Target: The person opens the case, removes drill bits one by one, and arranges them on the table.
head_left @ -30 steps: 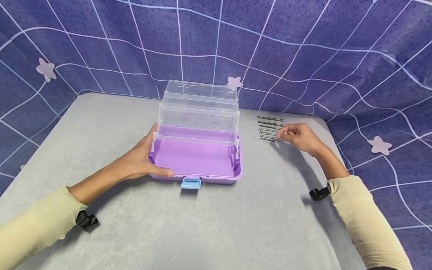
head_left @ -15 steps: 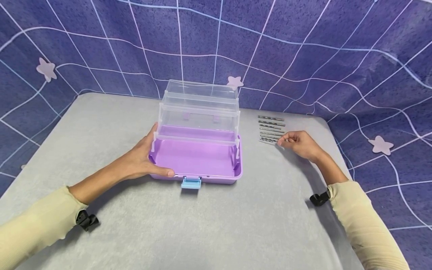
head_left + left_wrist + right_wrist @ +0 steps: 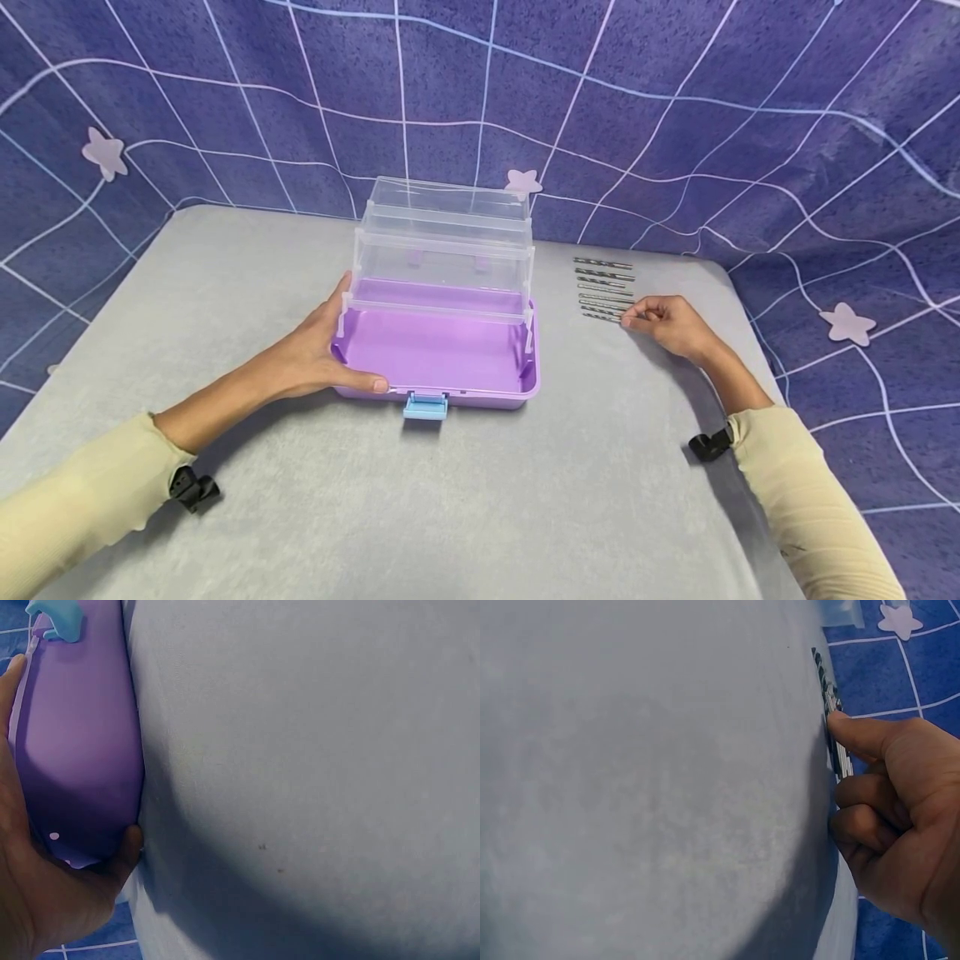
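Note:
A purple toolbox (image 3: 420, 350) with raised clear trays (image 3: 442, 258) stands on the table. My left hand (image 3: 307, 354) grips its left end, the thumb along the front rim and the other fingers round the side; the left wrist view shows this hand (image 3: 67, 892) against the purple wall. Over to the right, several metal drill bits (image 3: 603, 275) lie side by side in a column. My right hand (image 3: 667, 325) pinches the right end of the nearest drill bit (image 3: 600, 317), down at the tabletop. In the right wrist view, the hand's (image 3: 900, 802) thumb and finger overlap the bits.
A light blue latch (image 3: 425, 407) hangs open at the toolbox's front. The grey table (image 3: 480, 500) reaches back to a dark blue cloth (image 3: 300, 100) with pale lines and stars. Black wrist mounts (image 3: 193, 489) sit at both sleeves.
My right hand has come down toward me along the bits, and the nearest drill bit has shifted slightly away from the others. The left hand and toolbox stay put.

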`<state>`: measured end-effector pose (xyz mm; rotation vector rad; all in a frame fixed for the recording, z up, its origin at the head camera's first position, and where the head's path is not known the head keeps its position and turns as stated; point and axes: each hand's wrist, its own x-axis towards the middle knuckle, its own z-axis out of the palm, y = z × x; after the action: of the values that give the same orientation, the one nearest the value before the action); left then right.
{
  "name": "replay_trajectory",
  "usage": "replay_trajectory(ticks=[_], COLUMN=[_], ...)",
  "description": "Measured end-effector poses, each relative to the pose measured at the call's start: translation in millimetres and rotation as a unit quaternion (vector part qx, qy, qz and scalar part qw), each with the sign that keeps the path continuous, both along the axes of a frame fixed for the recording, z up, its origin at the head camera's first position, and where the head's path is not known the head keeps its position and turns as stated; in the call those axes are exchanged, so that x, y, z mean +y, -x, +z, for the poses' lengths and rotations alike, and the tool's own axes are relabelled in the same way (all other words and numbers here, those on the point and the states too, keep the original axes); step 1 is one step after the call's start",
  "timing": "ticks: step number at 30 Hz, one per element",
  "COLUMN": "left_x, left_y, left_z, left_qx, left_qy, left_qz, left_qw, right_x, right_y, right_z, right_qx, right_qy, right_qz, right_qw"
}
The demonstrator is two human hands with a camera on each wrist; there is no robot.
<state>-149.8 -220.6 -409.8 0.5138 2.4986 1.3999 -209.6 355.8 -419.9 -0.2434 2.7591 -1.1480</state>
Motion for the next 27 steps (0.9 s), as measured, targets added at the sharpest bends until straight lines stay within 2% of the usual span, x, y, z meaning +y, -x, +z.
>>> replay_trajectory(ticks=[17, 27], left_x=[0.1, -0.6], left_y=[-0.5, 0.4], left_z=[0.6, 1.8], left_qx=[-0.010, 0.000], left_qy=[0.017, 0.008], left_qz=[0.004, -0.014], left_qw=[0.9998, 0.9999], right_x=[2.2, 6.0], right_y=[0.5, -0.5], right_z=[-5.8, -3.6], right_qx=[0.011, 0.013], right_qy=[-0.013, 0.009], right_qz=[-0.008, -0.020], right_qw=[0.9998, 0.9997])
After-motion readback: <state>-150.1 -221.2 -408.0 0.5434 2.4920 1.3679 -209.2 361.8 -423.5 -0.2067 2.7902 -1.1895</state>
